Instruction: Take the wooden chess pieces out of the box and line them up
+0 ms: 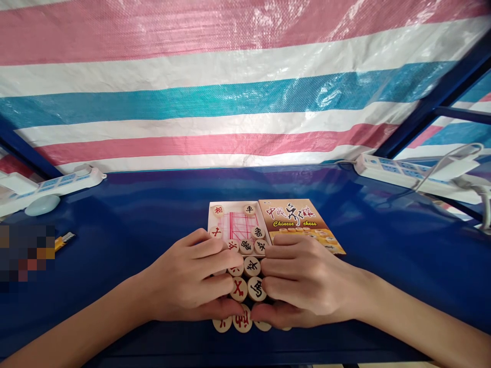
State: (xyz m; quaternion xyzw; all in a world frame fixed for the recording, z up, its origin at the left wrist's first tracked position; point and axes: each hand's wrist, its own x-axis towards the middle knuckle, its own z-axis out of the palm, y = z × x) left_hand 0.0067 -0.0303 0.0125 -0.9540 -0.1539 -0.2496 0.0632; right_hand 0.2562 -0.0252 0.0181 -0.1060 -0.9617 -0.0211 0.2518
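Note:
Several round wooden chess pieces with red and black characters lie between and below my hands, among them a red-marked piece (242, 319) near the thumbs and a black-marked piece (257, 289). My left hand (195, 276) curls over pieces on the left side, its fingers bent and touching them. My right hand (303, 276) curls in the same way over the right side. What lies under both palms is hidden. Just beyond the fingers, a white open box (210, 217) holds more pieces and a pink-lined sheet (240, 225).
A "Chinese chess" box lid (295, 214) lies right of the open box on the blue table (153, 204). Power strips rest at the left (72, 181) and right (399, 171). A yellow item (63, 241) is at the left. Striped sheeting (230, 97) hangs behind.

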